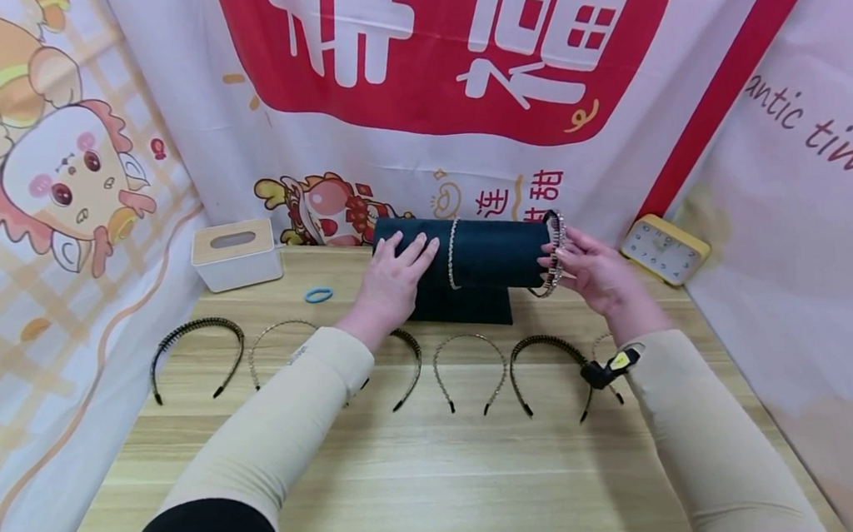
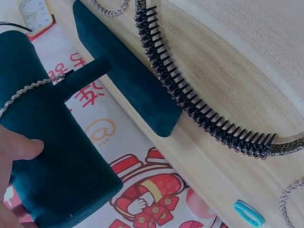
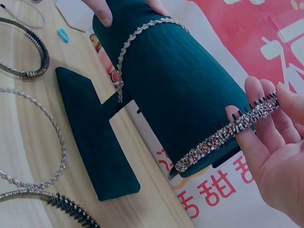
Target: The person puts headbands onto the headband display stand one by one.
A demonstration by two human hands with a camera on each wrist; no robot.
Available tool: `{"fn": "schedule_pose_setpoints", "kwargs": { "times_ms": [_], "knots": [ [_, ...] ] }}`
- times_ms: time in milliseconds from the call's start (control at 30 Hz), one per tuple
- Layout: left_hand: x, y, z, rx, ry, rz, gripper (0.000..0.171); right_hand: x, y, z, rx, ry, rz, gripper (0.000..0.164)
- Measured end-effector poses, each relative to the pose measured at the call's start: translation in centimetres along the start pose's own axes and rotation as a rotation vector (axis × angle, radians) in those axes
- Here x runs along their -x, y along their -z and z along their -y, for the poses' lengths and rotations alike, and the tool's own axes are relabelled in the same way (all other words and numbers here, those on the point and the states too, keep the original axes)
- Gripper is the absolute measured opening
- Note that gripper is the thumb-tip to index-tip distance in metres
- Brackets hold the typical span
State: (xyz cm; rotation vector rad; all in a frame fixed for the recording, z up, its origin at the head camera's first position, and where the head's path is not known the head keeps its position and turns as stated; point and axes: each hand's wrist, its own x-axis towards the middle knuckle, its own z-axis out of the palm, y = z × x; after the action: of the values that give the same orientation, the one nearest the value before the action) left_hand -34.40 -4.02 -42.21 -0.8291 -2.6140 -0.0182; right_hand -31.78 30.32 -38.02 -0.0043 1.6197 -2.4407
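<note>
Standing at the back of the wooden table [image 1: 428,483], the dark teal velvet display roll [image 1: 504,247] has the left hand [image 1: 398,281] gripping its left end, thumb on one side and fingers on the other. At its right end, the right hand [image 1: 594,274] pinches a rhinestone-covered toothed headband [image 3: 223,135], set across the roll; a thin twisted headband [image 1: 452,256] hangs nearer the middle. Around them I see a wood-topped tissue box [image 1: 204,263], a blue hair tie [image 1: 318,294] and a yellow alarm clock [image 1: 666,249].

More headbands line the table in front of the stand. The left sleeve [image 1: 289,427] covers parts of two, and the black wrist mount [image 1: 608,370] at the right cuff crosses two more. The roll hides some of the pinched band, so I can't tell how snugly it sits.
</note>
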Motion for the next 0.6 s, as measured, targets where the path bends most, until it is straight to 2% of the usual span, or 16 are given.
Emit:
{"fn": "schedule_pose_setpoints", "kwargs": {
  "times_ms": [133, 433, 600],
  "knots": [
    [0.0, 0.1, 0.0, -0.009, -0.002, 0.007, 0.077, -0.4, -0.7, -0.2, 0.002, 0.012, -0.001, 0.067],
    [0.1, 0.0, 0.1, -0.004, 0.000, 0.000, 0.077, -1.4, -2.0, -0.3, 0.082, 0.040, -0.034, 0.063],
    [0.1, 0.0, 0.1, -0.009, -0.006, -0.011, 0.076, -1.8, -3.8, -0.8, 0.208, 0.097, -0.132, 0.055]
  ]
}}
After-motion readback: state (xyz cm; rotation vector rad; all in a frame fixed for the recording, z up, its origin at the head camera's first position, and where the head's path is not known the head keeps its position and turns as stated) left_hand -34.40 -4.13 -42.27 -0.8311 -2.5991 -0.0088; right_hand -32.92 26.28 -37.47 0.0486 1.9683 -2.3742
